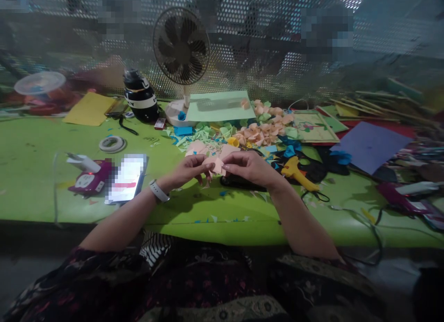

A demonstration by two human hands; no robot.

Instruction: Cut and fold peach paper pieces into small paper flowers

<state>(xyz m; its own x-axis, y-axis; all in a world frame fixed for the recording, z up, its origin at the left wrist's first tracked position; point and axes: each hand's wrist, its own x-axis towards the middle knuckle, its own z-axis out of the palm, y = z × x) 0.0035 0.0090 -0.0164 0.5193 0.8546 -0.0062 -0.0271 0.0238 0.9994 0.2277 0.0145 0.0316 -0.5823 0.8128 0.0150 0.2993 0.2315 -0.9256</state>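
Between my two hands is a small piece of peach paper, held above the green table. My left hand, with a pale band on its wrist, pinches the paper's left side. From the right, my right hand grips its other edge between thumb and fingers. Just behind the hands lie larger peach paper pieces among green and blue scraps. A heap of peach paper petals spreads behind to the right. A yellow glue gun rests right of my right hand.
A fan stands at the back beside a dark bottle. At left are a phone, a tape roll and a purple device. Purple paper and cables lie at right. The green table's front edge is near me.
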